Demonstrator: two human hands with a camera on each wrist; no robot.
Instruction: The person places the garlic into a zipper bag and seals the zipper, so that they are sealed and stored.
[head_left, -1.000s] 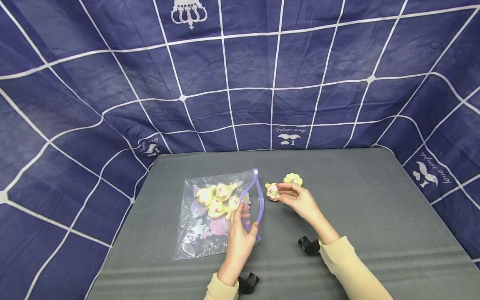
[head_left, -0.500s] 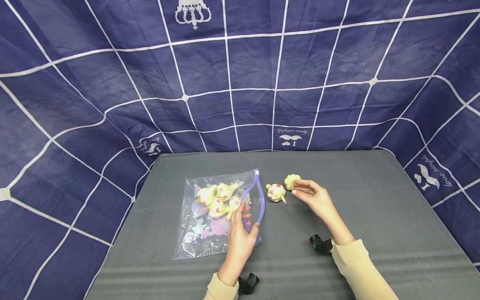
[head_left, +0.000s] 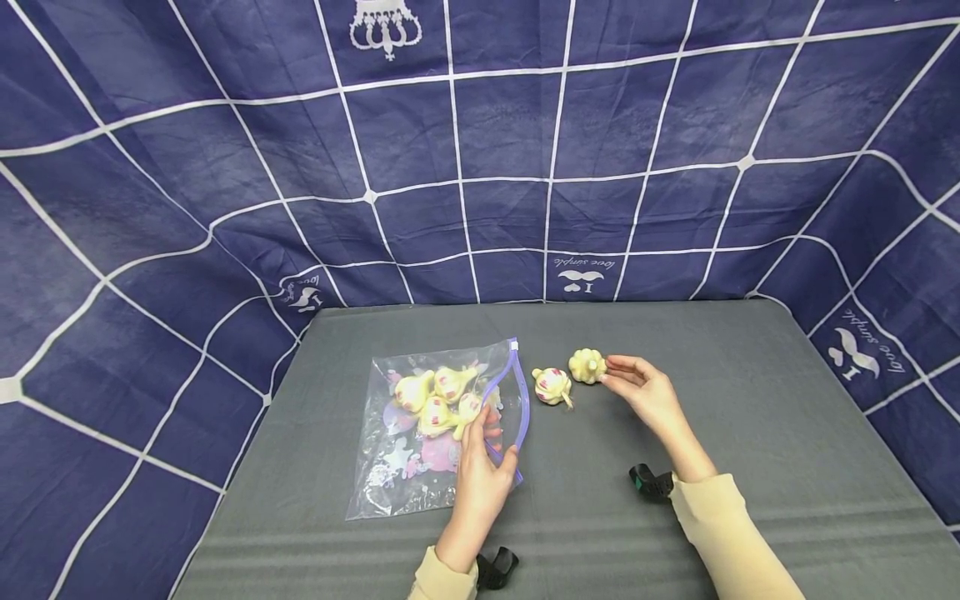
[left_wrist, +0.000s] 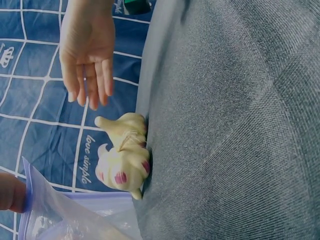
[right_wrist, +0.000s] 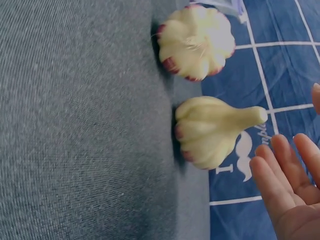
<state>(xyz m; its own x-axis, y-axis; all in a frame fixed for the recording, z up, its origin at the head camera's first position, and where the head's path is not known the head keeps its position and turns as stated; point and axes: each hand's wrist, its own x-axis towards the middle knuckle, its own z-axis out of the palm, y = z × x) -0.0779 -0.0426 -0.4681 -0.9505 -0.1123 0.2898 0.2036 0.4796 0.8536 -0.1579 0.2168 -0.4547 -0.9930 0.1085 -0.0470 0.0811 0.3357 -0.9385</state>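
Observation:
My left hand (head_left: 483, 475) holds the open mouth of a clear zip bag (head_left: 375, 492) with a purple zip edge. Inside the bag lie several garlic bulbs (head_left: 412, 392). In the left wrist view only a fingertip (left_wrist: 11, 192) shows against the purple edge. To the right of the bag, two garlic bulbs rest on the table: one with pink patches (head_left: 552, 386), and a paler one (head_left: 587, 366) standing with its stem up. My right hand (head_left: 651, 396) is just right of the paler bulb, fingers extended; the right wrist view shows a gap between fingers and bulb.
A grey cloth covers the table (head_left: 750, 400). Blue curtains (head_left: 600, 125) with white grid lines hang behind it and at both sides. Black straps (head_left: 497, 568) sit at the wrists.
My right hand has let go of the pink-patched bulb, then moved right to the other bulb, which now stands with its stem up. The left hand and bag have stayed in place.

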